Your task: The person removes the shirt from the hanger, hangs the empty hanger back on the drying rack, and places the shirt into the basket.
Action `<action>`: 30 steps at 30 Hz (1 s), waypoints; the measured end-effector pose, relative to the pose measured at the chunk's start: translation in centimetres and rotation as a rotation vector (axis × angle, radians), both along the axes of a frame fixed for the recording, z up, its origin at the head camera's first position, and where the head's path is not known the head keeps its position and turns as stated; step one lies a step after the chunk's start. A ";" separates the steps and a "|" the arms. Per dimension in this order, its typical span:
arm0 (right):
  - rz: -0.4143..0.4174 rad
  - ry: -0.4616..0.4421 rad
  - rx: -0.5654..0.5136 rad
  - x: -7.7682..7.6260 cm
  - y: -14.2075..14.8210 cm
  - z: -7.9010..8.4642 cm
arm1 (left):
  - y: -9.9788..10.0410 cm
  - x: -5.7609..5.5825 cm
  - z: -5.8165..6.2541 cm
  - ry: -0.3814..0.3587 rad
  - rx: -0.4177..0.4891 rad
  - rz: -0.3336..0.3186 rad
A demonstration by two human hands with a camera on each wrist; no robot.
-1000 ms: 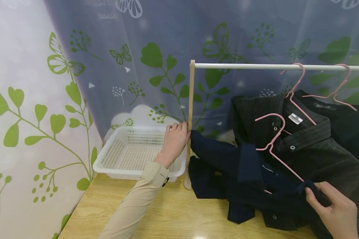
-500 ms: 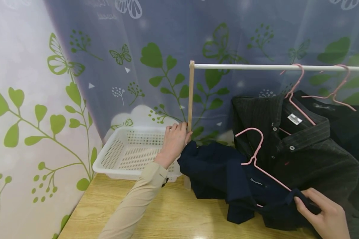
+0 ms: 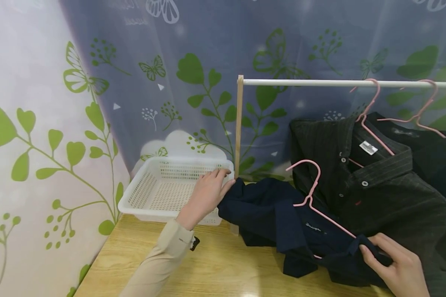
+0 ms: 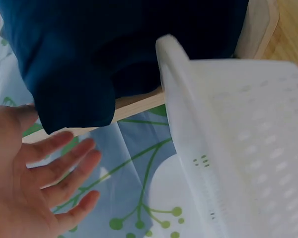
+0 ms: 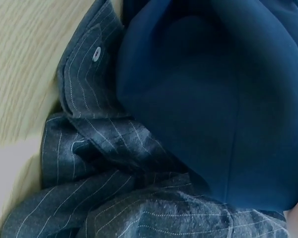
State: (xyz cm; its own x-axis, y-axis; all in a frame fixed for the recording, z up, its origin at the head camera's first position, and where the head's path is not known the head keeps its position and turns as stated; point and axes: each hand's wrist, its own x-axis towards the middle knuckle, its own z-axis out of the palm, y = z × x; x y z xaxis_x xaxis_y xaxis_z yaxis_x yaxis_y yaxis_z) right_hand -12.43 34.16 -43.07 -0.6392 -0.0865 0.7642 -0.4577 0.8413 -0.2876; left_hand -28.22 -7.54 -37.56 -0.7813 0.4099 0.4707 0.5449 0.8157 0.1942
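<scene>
A navy collared garment point(image 3: 293, 222) lies bunched over the wooden table, with a pink hanger point(image 3: 311, 197) inside its neck opening. My right hand point(image 3: 397, 264) pinches the garment at its right shoulder, around the hanger's end. Spread fingers show on my left hand point(image 3: 206, 194), which is over the right rim of a white basket point(image 3: 141, 212). In the left wrist view the thumb of that hand point(image 4: 12, 193) touches the edge of a hanging navy sleeve end point(image 4: 79, 99). Navy cloth point(image 5: 188, 109) fills most of the right wrist view.
A rack with a wooden post point(image 3: 239, 123) and white rod point(image 3: 301, 83) stands at the back. From it hang a dark pinstriped shirt point(image 3: 390, 189) and a black garment point(image 3: 431, 148) on pink hangers. Wooden tabletop point(image 3: 208, 260) shows in front.
The right hand has moved left with the navy garment and hanger, and the hook has dropped lower. My left hand has come away from the post, down and left, its fingers spreading.
</scene>
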 end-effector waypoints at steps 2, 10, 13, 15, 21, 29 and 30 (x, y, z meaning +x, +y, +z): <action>0.001 -0.002 -0.009 -0.1 -0.1 0.0 | -0.5 0.7 -0.3 0.011 0.022 -0.052; -0.013 -0.010 -0.054 -0.4 -0.6 0.2 | -1.3 3.4 -1.3 -0.188 0.130 -0.139; -0.016 0.007 -0.038 -0.8 -0.7 0.6 | -1.5 4.0 -1.6 -0.240 0.130 -0.153; -0.011 0.023 -0.024 -1.0 -0.7 0.9 | -1.5 4.2 -2.0 -0.225 0.120 -0.161; -0.009 0.027 0.002 -1.4 -0.9 1.4 | -1.9 4.8 -2.8 -0.136 0.148 -0.178; -0.043 0.057 -0.007 -1.9 -1.3 2.1 | -2.7 5.5 -3.5 -0.032 0.259 -0.209; -0.043 0.058 -0.011 -1.9 -1.4 2.1 | -2.8 5.6 -3.5 -0.021 0.276 -0.207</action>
